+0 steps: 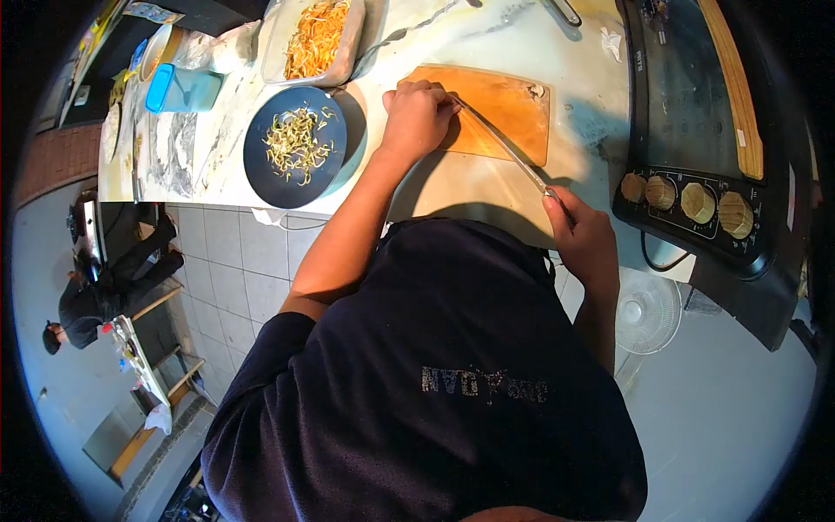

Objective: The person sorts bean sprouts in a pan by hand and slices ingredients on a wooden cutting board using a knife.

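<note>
Knife [504,143] gripped in my right hand [584,239] slants toward my left hand [416,120] (its hold hidden), curled likely to spare fingertips.

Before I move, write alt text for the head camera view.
The person's right hand holds a knife slanting across an orange cutting board, its tip beside the curled left hand. To the left sit a dark dish of pale sprouts and a clear container of orange shreds; to the right, a black appliance with four knobs.
</note>
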Available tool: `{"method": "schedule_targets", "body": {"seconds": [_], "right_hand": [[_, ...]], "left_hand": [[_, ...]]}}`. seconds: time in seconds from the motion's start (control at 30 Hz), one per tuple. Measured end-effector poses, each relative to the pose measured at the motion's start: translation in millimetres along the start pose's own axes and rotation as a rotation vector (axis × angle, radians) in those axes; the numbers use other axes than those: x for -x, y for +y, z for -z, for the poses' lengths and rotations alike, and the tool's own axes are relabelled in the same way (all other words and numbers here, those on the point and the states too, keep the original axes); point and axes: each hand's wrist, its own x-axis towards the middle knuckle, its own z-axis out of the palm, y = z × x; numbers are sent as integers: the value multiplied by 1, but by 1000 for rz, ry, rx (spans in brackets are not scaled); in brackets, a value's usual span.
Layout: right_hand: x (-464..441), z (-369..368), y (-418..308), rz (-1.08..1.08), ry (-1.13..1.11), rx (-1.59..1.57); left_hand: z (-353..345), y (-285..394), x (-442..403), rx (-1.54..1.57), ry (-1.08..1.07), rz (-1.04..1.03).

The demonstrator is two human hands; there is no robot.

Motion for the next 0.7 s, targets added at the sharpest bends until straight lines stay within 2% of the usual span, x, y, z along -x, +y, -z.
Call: {"method": "schedule_targets", "body": {"seconds": [0.7], "right_hand": [[1,2,-7,31,67,102]], "left_hand": [[4,2,3,-42,2,-43]]}}
